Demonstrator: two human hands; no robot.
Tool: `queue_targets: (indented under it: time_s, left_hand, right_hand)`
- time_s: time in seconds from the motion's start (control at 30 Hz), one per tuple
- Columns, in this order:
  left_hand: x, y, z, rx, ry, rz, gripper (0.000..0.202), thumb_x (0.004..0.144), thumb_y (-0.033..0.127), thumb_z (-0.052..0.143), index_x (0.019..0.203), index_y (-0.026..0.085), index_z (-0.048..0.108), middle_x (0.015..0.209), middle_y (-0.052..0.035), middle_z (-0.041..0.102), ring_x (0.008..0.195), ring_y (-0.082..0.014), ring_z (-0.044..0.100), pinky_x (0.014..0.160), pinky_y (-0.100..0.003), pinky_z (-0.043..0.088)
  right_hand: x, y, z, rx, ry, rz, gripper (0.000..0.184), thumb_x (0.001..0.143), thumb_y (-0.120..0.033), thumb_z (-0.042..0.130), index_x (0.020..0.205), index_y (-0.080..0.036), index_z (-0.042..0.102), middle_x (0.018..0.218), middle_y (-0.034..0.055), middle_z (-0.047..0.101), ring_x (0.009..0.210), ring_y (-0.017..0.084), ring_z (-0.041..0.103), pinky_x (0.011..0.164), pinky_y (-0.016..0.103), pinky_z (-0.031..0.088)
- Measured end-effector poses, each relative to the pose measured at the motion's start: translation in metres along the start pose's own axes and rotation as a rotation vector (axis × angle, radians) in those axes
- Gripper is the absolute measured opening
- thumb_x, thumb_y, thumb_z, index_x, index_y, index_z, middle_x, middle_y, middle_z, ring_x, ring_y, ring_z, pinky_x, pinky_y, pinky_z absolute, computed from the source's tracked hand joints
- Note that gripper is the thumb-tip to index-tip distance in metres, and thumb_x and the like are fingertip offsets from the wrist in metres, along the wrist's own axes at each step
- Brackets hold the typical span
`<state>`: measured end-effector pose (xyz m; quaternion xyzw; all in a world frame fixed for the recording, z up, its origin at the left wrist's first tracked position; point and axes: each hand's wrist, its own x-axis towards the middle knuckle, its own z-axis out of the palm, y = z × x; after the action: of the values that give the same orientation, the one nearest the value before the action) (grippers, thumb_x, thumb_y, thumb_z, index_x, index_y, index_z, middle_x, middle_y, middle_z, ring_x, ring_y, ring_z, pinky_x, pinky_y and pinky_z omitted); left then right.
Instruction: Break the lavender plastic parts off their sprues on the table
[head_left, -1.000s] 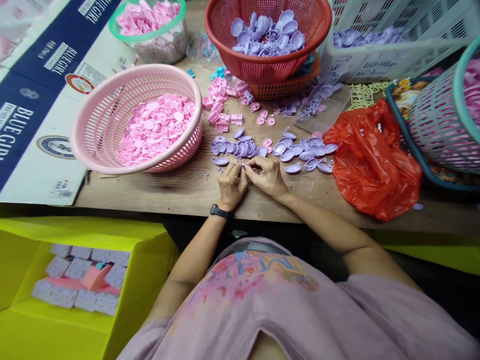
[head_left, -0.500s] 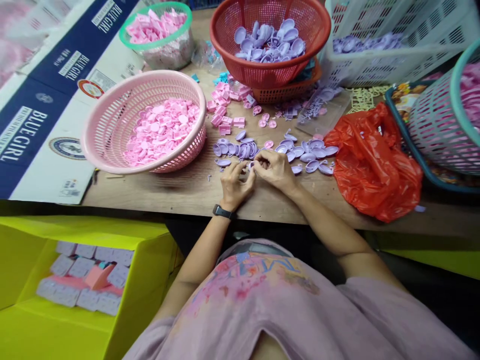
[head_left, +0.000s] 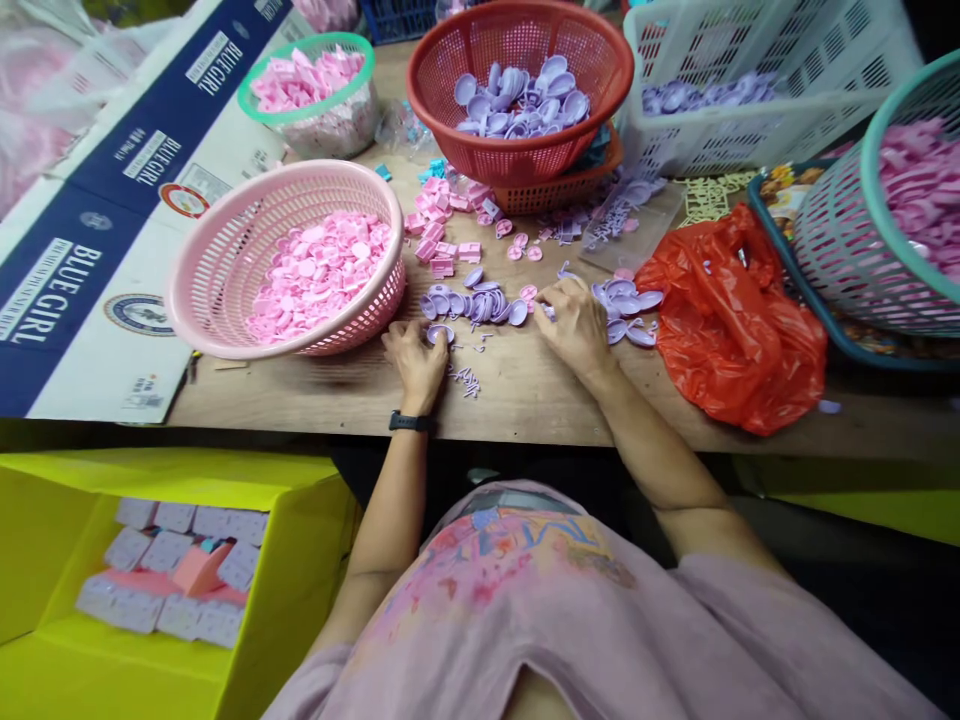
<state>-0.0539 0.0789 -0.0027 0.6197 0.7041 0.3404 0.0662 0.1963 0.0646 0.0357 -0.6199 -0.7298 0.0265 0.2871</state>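
Observation:
My left hand (head_left: 415, 365), with a black band on its wrist, rests near the front of the table. Its thumb and fingers close on a cupped oval lilac plastic piece (head_left: 439, 333). Further right, my right hand (head_left: 577, 330) bends its fingers down over a small lilac piece (head_left: 549, 312), partly hidden by the fingertips. Between the hands lies a pile of lilac oval pieces (head_left: 487, 303), and nearer me some thin lilac hook-like bits (head_left: 466, 380). More lilac ovals (head_left: 626, 300) spread beyond my right hand.
A pink basket (head_left: 187, 290) of pink parts stands left, a red colander (head_left: 517, 160) of lilac pieces behind. Loose pink blocks (head_left: 442, 250) lie between. On the right are a red plastic bag (head_left: 742, 330) and a green-rimmed basket (head_left: 874, 170). A yellow box (head_left: 300, 560) sits below the table edge.
My hands were together at the fingertips over a small piece; now they are apart, left hand moved left, right hand moved right. The hook-like bits now show between them.

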Motion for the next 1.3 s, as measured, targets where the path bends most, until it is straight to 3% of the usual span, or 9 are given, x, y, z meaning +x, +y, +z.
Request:
queue_targets:
  time_s: [0.13,0.27,0.43,0.57,0.8,1.0,1.13,1.3]
  left_hand:
    - [-0.006,0.001,0.003,-0.034,0.025,0.053,0.012,0.082,0.033,0.070,0.087,0.022,0.071,0.101,-0.0109,0.065,0.105,-0.0323,0.055,0.099,-0.050,0.044]
    - [-0.007,0.002,0.001,-0.135,0.066,0.167,0.007,0.084,0.024,0.065,0.085,0.021,0.072,0.091,-0.0066,0.068,0.095,-0.0253,0.059,0.094,-0.042,0.047]
    - [-0.011,0.007,0.001,-0.374,0.085,0.228,0.013,0.089,0.024,0.060,0.092,0.020,0.072,0.088,-0.0039,0.071,0.083,-0.0168,0.065,0.078,-0.029,0.051]
    - [-0.015,0.008,0.004,-0.469,0.035,0.201,0.014,0.090,0.027,0.061,0.094,0.020,0.072,0.087,-0.0030,0.075,0.076,-0.0144,0.068,0.072,-0.026,0.052]
    - [-0.015,0.009,0.004,-0.425,0.008,0.193,0.015,0.089,0.028,0.062,0.094,0.019,0.073,0.084,-0.0024,0.076,0.070,-0.0128,0.067,0.068,-0.023,0.051]
    - [-0.016,0.011,0.003,-0.438,-0.004,0.200,0.015,0.089,0.027,0.061,0.092,0.019,0.073,0.082,-0.0025,0.075,0.066,-0.0122,0.065,0.065,-0.023,0.049]
    - [-0.016,0.012,0.003,-0.398,-0.035,0.170,0.016,0.089,0.029,0.060,0.093,0.019,0.073,0.083,-0.0030,0.076,0.067,-0.0123,0.065,0.067,-0.023,0.050]
    - [-0.016,0.014,0.001,-0.375,-0.030,0.177,0.017,0.088,0.028,0.060,0.091,0.019,0.074,0.081,-0.0025,0.076,0.065,-0.0115,0.064,0.066,-0.022,0.050]
  right_hand:
    - [-0.005,-0.019,0.023,0.135,-0.132,-0.252,0.022,0.100,-0.023,0.050,0.100,-0.018,0.070,0.097,0.0111,0.062,0.098,0.026,0.055,0.086,0.040,0.048]
    - [-0.010,-0.032,0.042,0.118,-0.227,-0.357,0.025,0.103,-0.020,0.044,0.105,-0.018,0.069,0.104,0.0108,0.060,0.100,0.024,0.052,0.088,0.037,0.047]
    - [-0.011,-0.032,0.041,0.062,-0.282,-0.344,0.026,0.105,-0.021,0.042,0.100,-0.017,0.067,0.101,0.0097,0.061,0.098,0.023,0.053,0.085,0.035,0.046]
    - [-0.010,-0.034,0.030,0.043,-0.359,-0.317,0.019,0.101,-0.016,0.047,0.107,-0.015,0.064,0.102,0.0098,0.062,0.090,0.021,0.057,0.080,0.032,0.046]
    - [-0.008,-0.036,0.018,0.092,-0.419,-0.268,0.023,0.100,-0.016,0.048,0.114,-0.016,0.066,0.106,0.0097,0.062,0.087,0.019,0.059,0.077,0.031,0.046]
    - [-0.010,-0.029,0.026,0.166,-0.336,-0.240,0.029,0.099,-0.015,0.048,0.121,-0.019,0.066,0.106,0.0084,0.062,0.091,0.020,0.059,0.082,0.032,0.048]
    - [-0.010,-0.029,0.033,0.186,-0.305,-0.272,0.024,0.101,-0.021,0.050,0.117,-0.020,0.068,0.105,0.0087,0.061,0.099,0.022,0.057,0.087,0.034,0.049]
    - [-0.009,-0.028,0.037,0.198,-0.306,-0.230,0.021,0.100,-0.021,0.052,0.113,-0.018,0.069,0.105,0.0085,0.061,0.095,0.021,0.058,0.084,0.033,0.050]
